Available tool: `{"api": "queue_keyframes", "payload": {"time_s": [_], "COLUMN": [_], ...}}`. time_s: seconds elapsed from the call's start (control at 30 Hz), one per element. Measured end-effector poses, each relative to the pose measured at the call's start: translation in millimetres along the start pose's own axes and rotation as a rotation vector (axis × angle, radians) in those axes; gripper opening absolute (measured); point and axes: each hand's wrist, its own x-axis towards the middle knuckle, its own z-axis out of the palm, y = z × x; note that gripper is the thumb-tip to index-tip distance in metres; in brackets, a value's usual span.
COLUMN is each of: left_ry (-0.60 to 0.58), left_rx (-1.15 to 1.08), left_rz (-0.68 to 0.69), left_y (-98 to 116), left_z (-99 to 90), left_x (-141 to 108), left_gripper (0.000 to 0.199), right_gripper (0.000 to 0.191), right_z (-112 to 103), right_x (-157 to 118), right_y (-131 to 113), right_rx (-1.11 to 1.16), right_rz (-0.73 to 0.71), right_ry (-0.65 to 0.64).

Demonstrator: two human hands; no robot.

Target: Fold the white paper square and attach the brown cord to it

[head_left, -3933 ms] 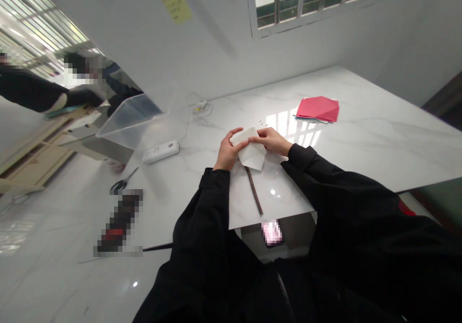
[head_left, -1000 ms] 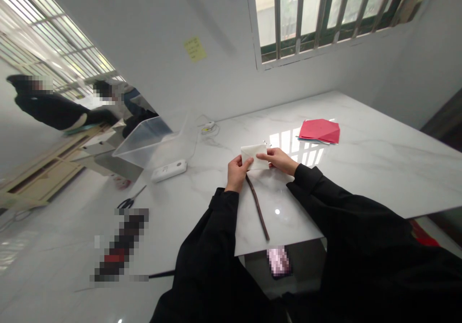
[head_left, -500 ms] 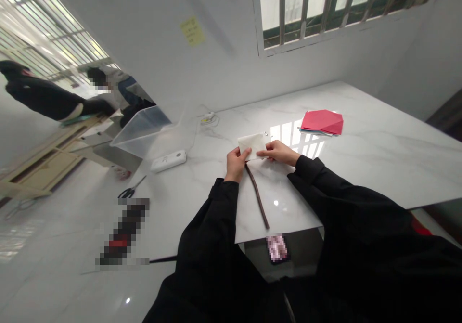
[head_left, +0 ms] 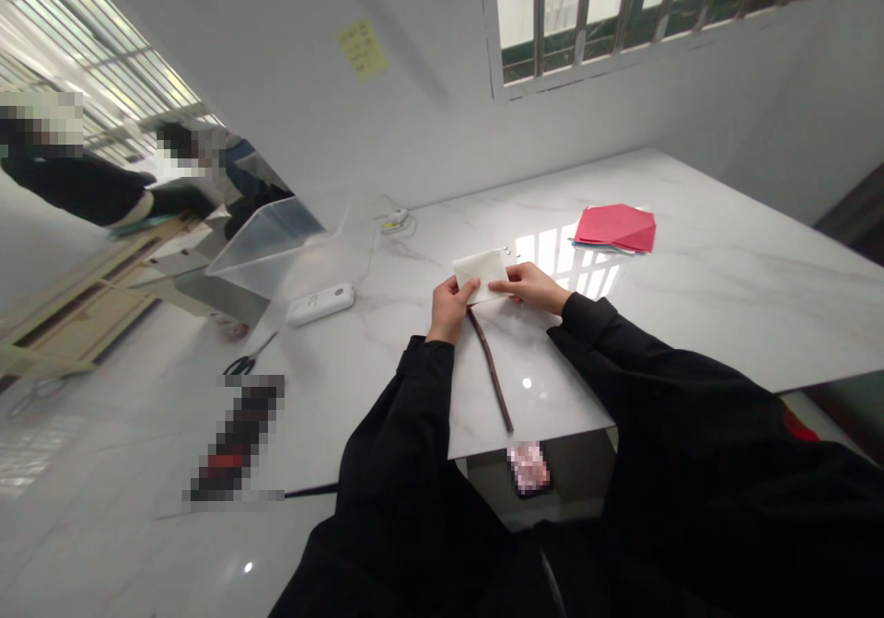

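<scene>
red paper (head_left: 614, 228) and a white power strip (head_left: 319, 305) lie on the marble table (head_left: 718, 314).

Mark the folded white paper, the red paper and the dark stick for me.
Folded white paper (head_left: 482, 268): head view, upper face.
Red paper (head_left: 616, 227): head view, middle of top sheet.
Dark stick (head_left: 490, 369): head view, middle of shaft.

A small folded sheet of white paper (head_left: 482, 274) is being held by both hands above or on the white marble table (head_left: 691, 323); whether it is touching the surface is hard to tell. The packet is sitting roughly flat, slightly tilted, with its long side running crosswise and a diagonal folded edge showing across its face. The left hand (head_left: 450, 312) is pinching its left end between thumb and fingers, while the right hand (head_left: 531, 286) is pressing on its lower right part, fingers lying over the fold.
</scene>
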Motion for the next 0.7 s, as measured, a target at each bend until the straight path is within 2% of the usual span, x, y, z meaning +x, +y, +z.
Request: {"api": "queue_keyframes", "payload": {"time_s": [0.23, 0.43, 0.5, 0.57, 0.63, 0.7], "left_ry": [-0.026, -0.039, 0.013, 0.095, 0.174, 0.233], "left_rx": [0.036, 0.114, 0.122, 0.123, 0.122, 0.119], "left_rz": [-0.020, 0.047, 0.073, 0.100, 0.127, 0.149], "left_y": [-0.1, -1.3, -1.2, -0.5, 0.8, 2.3], "left_z": [-0.3, -3.5, -6.3, -10.2, -14.6, -18.5], "left_x": [-0.9, 2.2, 4.6, 7.5, 10.1, 12.1], "left_gripper": [0.052, 0.049, 0.049, 0.049, 0.050, 0.051], "right_gripper": [0.043, 0.047, 0.048, 0.050, 0.052, 0.049], "right_z": [0.2, 1.1, -5.6, -18.9, -36.1, -51.7], "right_x": [1.1, 0.8, 3.9, 8.0, 11.2, 12.4], "right_y": [1.6, -2.7, -3.9, -3.6, -1.4, 2.5], "right_rx": [0.016, -0.011, -0.033, -0.059, -0.109, -0.183], "right_rz": [-0.040, -0.092, -0.175, -0.237, -0.236, -0.203], "right_ry": [0.028, 0.049, 0.169, 0.378, 0.599, 0.757]}}
